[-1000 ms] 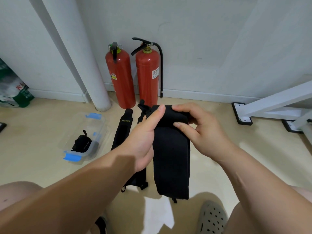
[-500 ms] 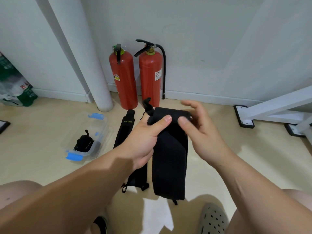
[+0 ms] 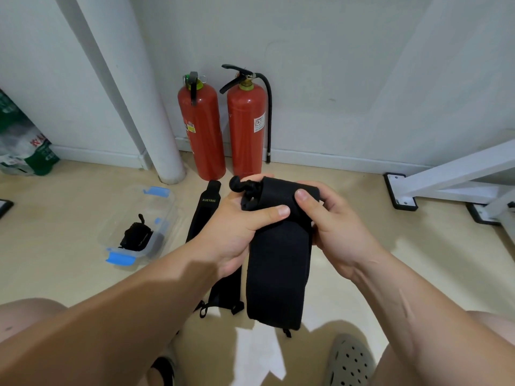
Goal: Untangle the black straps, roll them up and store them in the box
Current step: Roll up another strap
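Observation:
A wide black strap (image 3: pixel 277 274) hangs down from both hands, its top end rolled into a short thick roll. My left hand (image 3: pixel 237 227) grips the roll from the left, thumb across its front. My right hand (image 3: pixel 331 227) grips it from the right, thumb on top. A second black strap (image 3: pixel 204 213) with green lettering lies flat on the floor behind my left hand, partly hidden. The clear plastic box (image 3: pixel 167 201) with blue clips stands open on the floor to the left, a rolled black strap (image 3: pixel 136 236) inside.
Two red fire extinguishers (image 3: pixel 223 129) stand against the wall behind the straps. A white pillar (image 3: pixel 156 121) rises left of them. A white metal frame (image 3: pixel 446 176) with black feet is at the right. A green and white bag (image 3: pixel 22 146) sits far left.
My right hand, which had lifted its fingers off the strap, has closed on the rolled top again. The roll is thicker and the hanging length shorter.

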